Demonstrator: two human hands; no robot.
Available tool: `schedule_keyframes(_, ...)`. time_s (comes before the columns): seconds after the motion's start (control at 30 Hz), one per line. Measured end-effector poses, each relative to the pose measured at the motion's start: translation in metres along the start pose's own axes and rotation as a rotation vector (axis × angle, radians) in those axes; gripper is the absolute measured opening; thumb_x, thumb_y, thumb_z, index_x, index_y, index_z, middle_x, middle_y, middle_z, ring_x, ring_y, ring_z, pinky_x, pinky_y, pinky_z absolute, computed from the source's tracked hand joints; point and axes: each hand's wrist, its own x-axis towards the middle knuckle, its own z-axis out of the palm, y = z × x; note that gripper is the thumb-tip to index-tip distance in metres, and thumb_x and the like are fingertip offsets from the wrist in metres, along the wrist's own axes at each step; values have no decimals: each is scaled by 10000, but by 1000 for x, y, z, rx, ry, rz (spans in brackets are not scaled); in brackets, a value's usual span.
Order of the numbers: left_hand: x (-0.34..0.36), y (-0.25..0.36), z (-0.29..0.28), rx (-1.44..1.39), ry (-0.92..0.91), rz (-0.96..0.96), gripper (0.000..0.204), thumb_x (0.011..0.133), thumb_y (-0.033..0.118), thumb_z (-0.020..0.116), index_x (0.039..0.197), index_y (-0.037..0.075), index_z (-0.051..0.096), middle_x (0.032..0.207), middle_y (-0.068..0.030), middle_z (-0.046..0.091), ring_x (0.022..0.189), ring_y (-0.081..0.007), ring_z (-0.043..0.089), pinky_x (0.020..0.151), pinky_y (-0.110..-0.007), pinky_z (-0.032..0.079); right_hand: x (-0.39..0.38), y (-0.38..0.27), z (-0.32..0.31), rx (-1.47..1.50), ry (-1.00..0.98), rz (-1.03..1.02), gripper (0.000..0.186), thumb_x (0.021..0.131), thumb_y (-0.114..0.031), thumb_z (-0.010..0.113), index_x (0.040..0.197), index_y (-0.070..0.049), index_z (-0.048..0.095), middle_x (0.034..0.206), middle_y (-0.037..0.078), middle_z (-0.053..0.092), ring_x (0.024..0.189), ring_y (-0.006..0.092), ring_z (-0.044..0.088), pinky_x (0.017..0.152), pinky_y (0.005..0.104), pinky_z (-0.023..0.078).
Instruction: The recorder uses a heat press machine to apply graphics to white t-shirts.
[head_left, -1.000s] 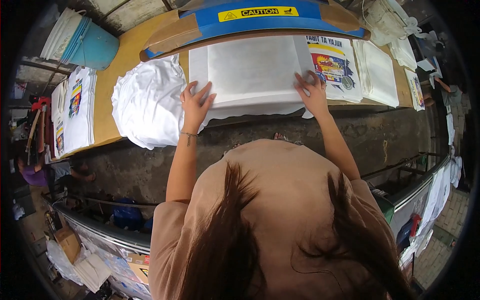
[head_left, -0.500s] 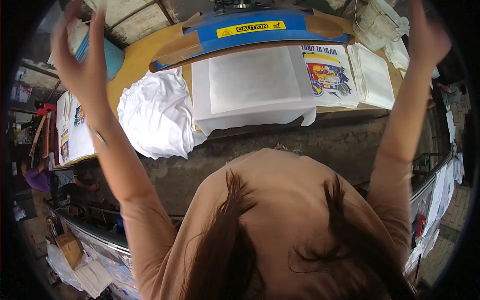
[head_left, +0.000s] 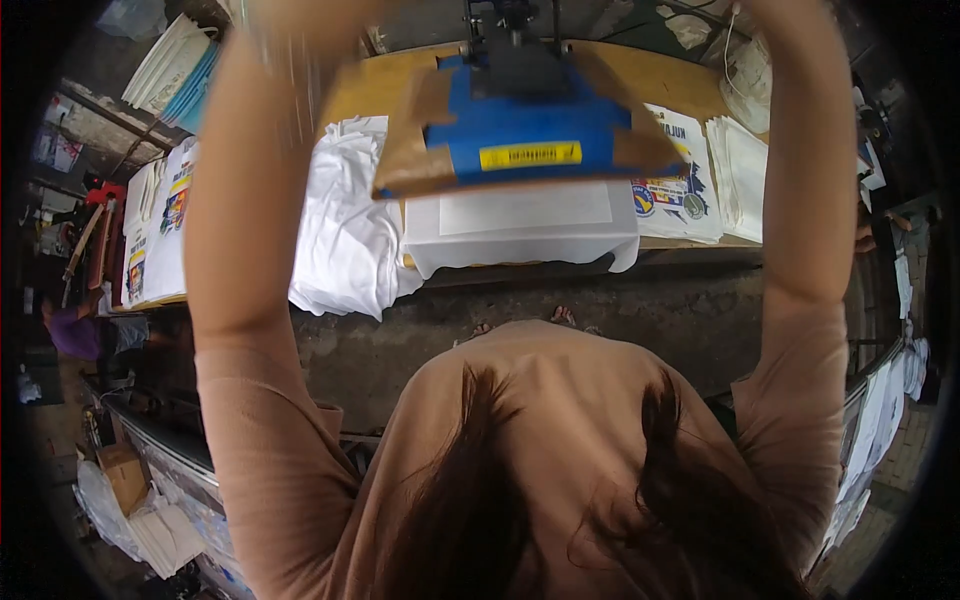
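Note:
Both my arms are raised overhead. My left forearm (head_left: 240,200) and my right forearm (head_left: 805,170) run up past the top edge, so neither hand shows. Between them the blue upper plate of a heat press (head_left: 520,130), with a yellow label, hangs tilted over the lower plate. A white shirt (head_left: 520,240) is spread on that lower plate, with a white sheet (head_left: 525,208) lying on top of it.
A heap of white shirts (head_left: 345,230) lies left of the press on the wooden table (head_left: 360,90). Printed sheets (head_left: 670,190) and a stack of white paper (head_left: 745,170) lie to the right. More printed shirts (head_left: 160,230) sit at the far left.
My hands left the sheet on the shirt and rose overhead, out of the picture. The blue upper plate has come down closer over the shirt.

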Motion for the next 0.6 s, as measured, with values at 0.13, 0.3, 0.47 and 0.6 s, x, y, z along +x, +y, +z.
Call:
schedule_keyframes(0.13, -133, 67, 32, -252, -38, 326, 105, 698, 148, 616, 747, 55, 623, 615, -64, 577, 706, -235, 633, 879, -398, 487, -112, -39, 86, 241, -383, -211, 217, 699, -256, 670, 673, -41, 675, 655, 147, 653, 649, 315, 666, 570, 415, 523)
schedule_keyframes(0.3, -206, 119, 104, -728, -576, 408, 77, 660, 147, 608, 599, 101, 610, 590, -84, 604, 586, -231, 595, 834, -365, 421, -181, -82, 183, 413, -777, -37, 128, 641, -194, 684, 648, -68, 666, 645, 136, 651, 622, 315, 655, 581, 428, 508)
schedule_keyframes(0.47, -242, 144, 143, -747, -511, 293, 84, 664, 153, 594, 600, 102, 613, 585, -88, 601, 583, -220, 593, 756, -335, 416, -220, -91, 235, 369, -734, 64, 113, 632, -205, 671, 683, -104, 666, 633, 106, 650, 589, 279, 645, 602, 395, 492)
schedule_keyframes(0.6, -259, 158, 162, -719, -517, 289, 83, 682, 138, 576, 633, 86, 618, 614, -90, 611, 635, -228, 605, 829, -347, 411, -231, -94, 254, 308, -693, 33, 93, 630, -205, 661, 681, -128, 651, 630, 86, 650, 580, 258, 641, 615, 378, 485)
